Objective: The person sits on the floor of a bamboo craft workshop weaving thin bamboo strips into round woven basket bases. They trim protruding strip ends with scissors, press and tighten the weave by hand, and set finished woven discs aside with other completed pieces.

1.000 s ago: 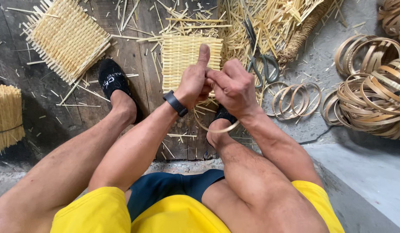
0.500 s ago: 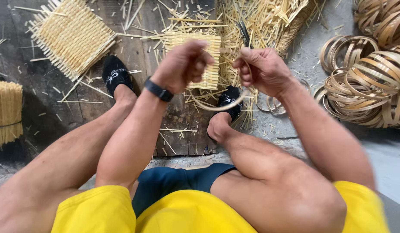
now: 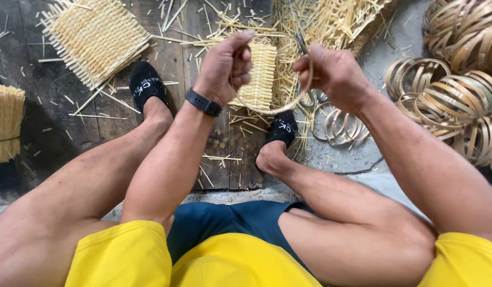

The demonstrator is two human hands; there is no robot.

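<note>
Left grip (image 3: 225, 66), right grip (image 3: 333, 72) both clenched on bamboo hoop (image 3: 272, 109) curving between them.

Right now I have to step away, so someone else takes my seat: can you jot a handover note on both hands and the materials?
Left hand: closed on one side of a thin bamboo ring, held up in the air.
Right hand: closed on the ring's other side.
Small woven mat lies on the boards beyond the hands; a larger woven mat lies far left.
Finished hoops are piled at right, loose rings by the right foot.
Done: the strip is bent round. Whether its ends are joined cannot be told.
</note>
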